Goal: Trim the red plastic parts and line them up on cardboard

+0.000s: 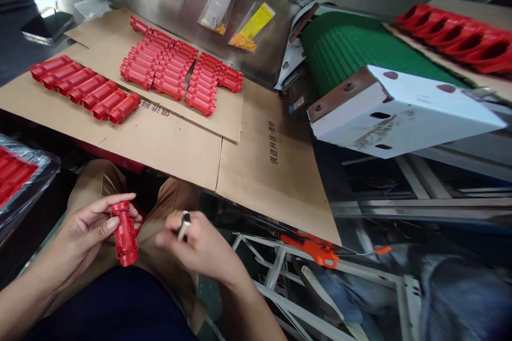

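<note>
My left hand (98, 224) holds a red plastic tube part (125, 235) upright above my lap, thumb on its near face and fingers behind. To its right is my right hand (190, 237), apart from the part, its fingers curled around a small black and light-coloured item (184, 226) that I cannot name. Beyond my hands, a row of red tubes (86, 87) lies on the cardboard (180, 144). Farther back, several rows of smaller red parts (172, 69) stand close together on another cardboard sheet.
A green conveyor belt (344, 48) with a white metal end bracket (392, 112) juts in at right, carrying red parts. Bags with orange pieces (244, 41), a phone (47, 25), a plastic-lined bin (24, 192) at left and an orange tool (316, 250) below the table edge also show.
</note>
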A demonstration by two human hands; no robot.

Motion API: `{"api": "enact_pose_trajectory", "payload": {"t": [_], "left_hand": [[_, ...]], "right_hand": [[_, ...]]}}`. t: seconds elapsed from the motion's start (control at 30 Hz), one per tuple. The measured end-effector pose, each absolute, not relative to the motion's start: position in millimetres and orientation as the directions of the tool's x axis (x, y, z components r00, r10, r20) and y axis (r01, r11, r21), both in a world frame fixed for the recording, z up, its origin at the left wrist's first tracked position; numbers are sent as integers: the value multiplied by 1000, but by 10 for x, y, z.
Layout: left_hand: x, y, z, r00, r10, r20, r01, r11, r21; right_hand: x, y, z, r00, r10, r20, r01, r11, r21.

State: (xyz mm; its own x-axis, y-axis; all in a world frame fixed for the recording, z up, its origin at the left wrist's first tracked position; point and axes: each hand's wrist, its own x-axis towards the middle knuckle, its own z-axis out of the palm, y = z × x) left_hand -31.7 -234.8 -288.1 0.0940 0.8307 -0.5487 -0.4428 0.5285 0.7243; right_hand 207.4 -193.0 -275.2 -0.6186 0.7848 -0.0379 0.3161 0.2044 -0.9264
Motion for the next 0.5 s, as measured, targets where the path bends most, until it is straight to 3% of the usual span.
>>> {"api": "enact_pose_trajectory", "payload": {"t": [0.07,0.1,0.2,0.27,0.5], "left_hand": [[-303,-2348,-2893,183,812,-553,-485,565,668],[-292,-2350,-2906,222,802,-555,-497,582,643],[-262,-2360,-2964,279,760,-586,-500,636,588],[-260,-2363,-2995,317,733,-601,-502,668,550],[-309,-2362,-2995,370,664,-650,-571,714,405]], "right_hand": [[2001,-1940,-2806,-395,918,-34,418,147,-896],[1950,-1951,-2832,-354,934,-51,392,99,-914],[1806,-1991,-2887,-415,895,-165,213,-81,-974],[1760,-2010,-2903,-402,891,-212,186,-147,-972],[1800,-2016,-2953,-302,932,-202,253,-126,-959]]}}
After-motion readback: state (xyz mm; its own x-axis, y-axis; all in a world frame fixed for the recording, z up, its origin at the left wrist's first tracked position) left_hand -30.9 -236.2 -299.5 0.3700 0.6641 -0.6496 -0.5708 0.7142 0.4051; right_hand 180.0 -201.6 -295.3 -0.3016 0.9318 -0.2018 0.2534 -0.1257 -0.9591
